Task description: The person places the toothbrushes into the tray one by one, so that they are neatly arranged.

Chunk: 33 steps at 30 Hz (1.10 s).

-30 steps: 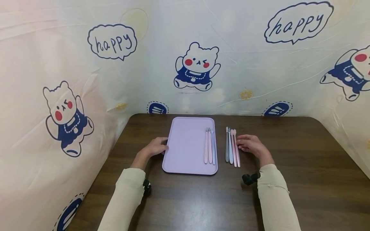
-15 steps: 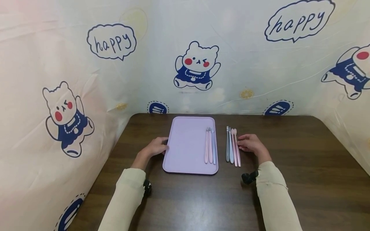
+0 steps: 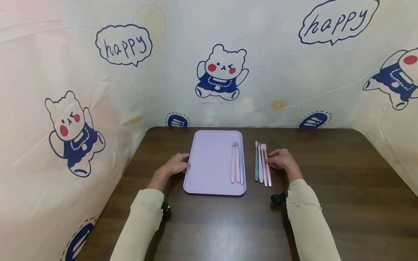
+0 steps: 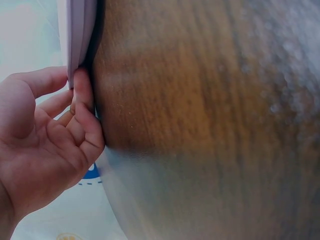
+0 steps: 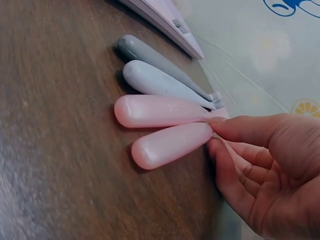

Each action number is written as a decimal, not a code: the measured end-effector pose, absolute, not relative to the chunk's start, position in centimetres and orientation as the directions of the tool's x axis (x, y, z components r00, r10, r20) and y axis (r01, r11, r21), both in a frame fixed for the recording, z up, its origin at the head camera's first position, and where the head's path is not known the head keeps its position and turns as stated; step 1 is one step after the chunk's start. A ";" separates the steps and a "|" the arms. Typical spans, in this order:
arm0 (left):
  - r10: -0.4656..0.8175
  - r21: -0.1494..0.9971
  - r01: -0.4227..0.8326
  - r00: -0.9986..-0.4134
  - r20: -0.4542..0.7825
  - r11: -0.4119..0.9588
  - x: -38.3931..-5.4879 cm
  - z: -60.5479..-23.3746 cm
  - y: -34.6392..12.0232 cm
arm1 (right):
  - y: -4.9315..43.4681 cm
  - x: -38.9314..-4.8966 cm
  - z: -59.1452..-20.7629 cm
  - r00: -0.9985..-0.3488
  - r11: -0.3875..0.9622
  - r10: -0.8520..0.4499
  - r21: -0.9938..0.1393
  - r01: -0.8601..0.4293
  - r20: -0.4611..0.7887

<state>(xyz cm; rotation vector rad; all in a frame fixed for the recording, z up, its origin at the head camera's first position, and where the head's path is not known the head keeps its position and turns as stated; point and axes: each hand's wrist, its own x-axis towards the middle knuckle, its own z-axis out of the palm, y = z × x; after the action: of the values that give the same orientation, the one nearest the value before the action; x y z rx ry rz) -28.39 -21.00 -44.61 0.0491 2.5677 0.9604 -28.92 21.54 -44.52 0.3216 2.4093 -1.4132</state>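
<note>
My left hand (image 3: pixel 174 164) pinches the left rim of a lilac tray (image 3: pixel 209 163), thumb on the edge and fingertips beneath it in the left wrist view. Two pink toothbrushes (image 3: pixel 235 167) and a blue toothbrush (image 3: pixel 241 170) lie side by side along the tray's right side. To the right of the tray, a grey toothbrush (image 5: pixel 150 57), a light blue toothbrush (image 5: pixel 157 82) and a pink toothbrush (image 5: pixel 160 111) lie in a row on the table. The outermost pink toothbrush (image 5: pixel 172 145) is pinched between thumb and index finger of my right hand (image 5: pixel 272 170), which hides its far part.
The dark wooden table (image 3: pixel 215 224) ends at the back against a printed curtain (image 3: pixel 277 72), with another stretch of curtain on the left. A black wrist camera (image 3: pixel 279 198) sits at the right sleeve, and another wrist camera (image 3: pixel 166 211) at the left.
My right hand has shifted slightly left and its fingertips have come onto the outermost pink toothbrush. The left hand stays at the tray's rim, and the toothbrushes lie as before.
</note>
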 end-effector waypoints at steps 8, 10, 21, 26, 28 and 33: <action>0.162 0.645 -0.110 -0.924 -0.346 0.756 -28.3 -44.6 -21.0 | 21.0 -29.1 -44.5 -0.924 0.556 0.120 -0.747 0.365 -0.363; 0.160 0.647 -0.116 -0.922 -0.352 0.754 -28.3 -44.6 -20.9 | 20.9 -29.1 -44.5 -0.926 0.563 0.138 -0.741 0.366 -0.352; 0.168 0.655 -0.118 -0.919 -0.357 0.747 -28.2 -44.9 -20.9 | 20.2 -28.8 -44.6 -0.935 0.630 0.175 -0.695 0.347 -0.308; 0.177 0.657 -0.107 -0.920 -0.351 0.746 -28.3 -44.9 -20.9 | 20.2 -28.9 -44.8 -0.937 0.655 0.175 -0.675 0.340 -0.302; 0.177 0.657 -0.107 -0.920 -0.350 0.746 -28.3 -44.8 -20.9 | 20.2 -29.0 -45.0 -0.939 0.662 0.175 -0.671 0.335 -0.297; 0.168 0.654 -0.110 -0.922 -0.348 0.749 -28.2 -44.7 -20.9 | 20.4 -28.8 -45.2 -0.946 0.635 0.152 -0.704 0.317 -0.288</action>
<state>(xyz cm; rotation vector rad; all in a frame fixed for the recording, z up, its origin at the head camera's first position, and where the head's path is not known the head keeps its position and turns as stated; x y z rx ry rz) -28.24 -20.95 -44.73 0.0443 2.5606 0.9918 -28.84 20.41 -45.23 0.3851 2.6546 -1.2011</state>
